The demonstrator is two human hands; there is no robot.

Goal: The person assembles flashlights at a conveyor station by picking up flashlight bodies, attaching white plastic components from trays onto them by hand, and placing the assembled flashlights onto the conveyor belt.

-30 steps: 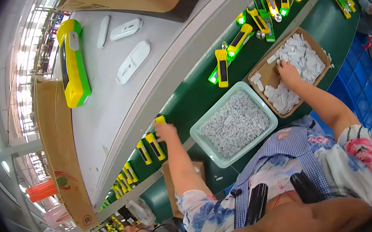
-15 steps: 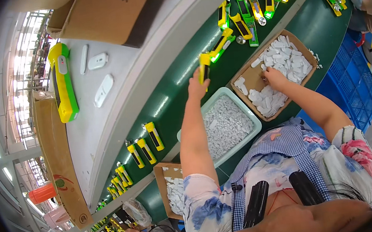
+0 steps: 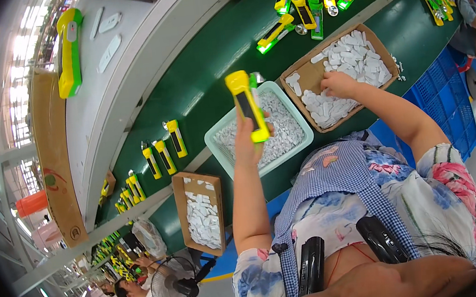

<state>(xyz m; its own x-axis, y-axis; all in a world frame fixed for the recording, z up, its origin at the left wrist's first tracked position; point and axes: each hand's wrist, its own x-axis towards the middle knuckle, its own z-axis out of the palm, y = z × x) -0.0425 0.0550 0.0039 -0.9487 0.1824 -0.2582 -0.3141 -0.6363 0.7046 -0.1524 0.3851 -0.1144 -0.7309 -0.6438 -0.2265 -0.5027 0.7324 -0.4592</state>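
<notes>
In the head view, your left hand [image 3: 246, 141] is gripping a yellow-and-green flashlight [image 3: 250, 107] with a dark panel on its face, its fingers wrapping around the lower part. You are holding it tilted, above the green belt [image 3: 196, 89] and partly in front of the mint-green basket [image 3: 212, 145], which is holding many small pale pieces [image 3: 285, 128]. A silvery round part [image 3: 258, 77] is showing beside the flashlight's upper end.

Your right hand [image 3: 339, 84] is reaching into the cardboard tray [image 3: 311, 71] just beside the basket, its fingers bending down among the white plastic pieces [image 3: 356, 56]; you cannot tell from here whether they are pinching one.

To your left, three more flashlights [image 3: 164, 157] are lying side by side on the belt, and an open cardboard box [image 3: 181, 205] of white pieces is resting nearer you. Further along on the right, a cluster of flashlights [image 3: 304, 14] is lying on the belt, some of them glowing.
</notes>
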